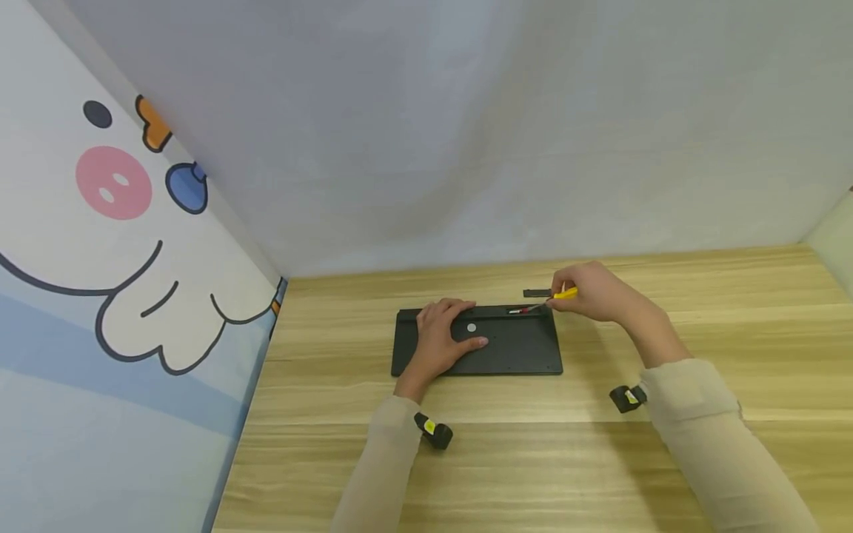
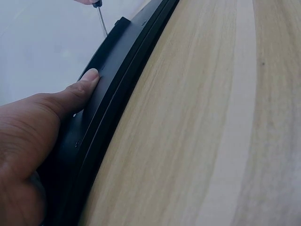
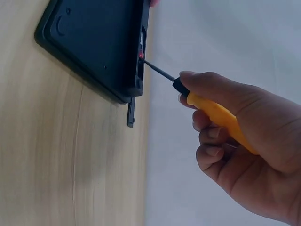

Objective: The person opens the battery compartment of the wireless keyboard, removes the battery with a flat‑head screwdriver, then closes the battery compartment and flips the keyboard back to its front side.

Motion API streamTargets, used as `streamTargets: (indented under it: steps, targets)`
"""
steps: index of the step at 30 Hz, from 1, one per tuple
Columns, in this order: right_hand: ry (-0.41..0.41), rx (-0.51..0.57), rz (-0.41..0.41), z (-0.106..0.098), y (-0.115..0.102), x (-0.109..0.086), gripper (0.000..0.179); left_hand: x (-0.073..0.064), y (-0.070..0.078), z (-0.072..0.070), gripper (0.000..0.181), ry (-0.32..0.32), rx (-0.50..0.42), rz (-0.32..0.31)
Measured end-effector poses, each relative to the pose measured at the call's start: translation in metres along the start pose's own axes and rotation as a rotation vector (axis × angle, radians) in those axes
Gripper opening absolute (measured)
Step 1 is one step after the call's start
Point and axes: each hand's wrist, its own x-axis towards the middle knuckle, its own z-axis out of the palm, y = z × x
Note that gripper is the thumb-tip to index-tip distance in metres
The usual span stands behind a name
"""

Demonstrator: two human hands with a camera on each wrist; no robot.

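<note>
A black keyboard (image 1: 513,348) lies on the table with its underside up. My left hand (image 1: 440,337) rests on its left half with the fingers spread; in the left wrist view the thumb (image 2: 89,77) presses on the black surface. At the far right of the keyboard is an open battery slot with a red and silver battery (image 1: 515,312) in it. My right hand (image 1: 593,292) holds a screwdriver (image 3: 218,117) with a yellow handle, its metal tip at the battery's end in the slot. A narrow black battery cover (image 1: 536,293) lies just behind the keyboard.
Light wood-grained table (image 1: 520,466) spreads around the keyboard. Behind it rises a pale wall (image 1: 500,148), and on the left stands a panel with cartoon figures (image 1: 113,181). A small black camera (image 1: 436,433) is on the left wrist, another (image 1: 625,398) on the right.
</note>
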Motion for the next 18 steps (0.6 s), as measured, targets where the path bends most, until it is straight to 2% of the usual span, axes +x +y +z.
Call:
streamTargets:
  steps: [12, 18]
  targets:
    - [-0.01, 0.159, 0.087, 0.013, 0.032, -0.005, 0.016, 0.001, -0.002, 0.0, 0.068, 0.0, 0.013, 0.0]
    - [-0.012, 0.206, 0.109, 0.018, 0.039, -0.008, 0.021, 0.0, -0.002, -0.001, 0.068, 0.006, 0.013, 0.003]
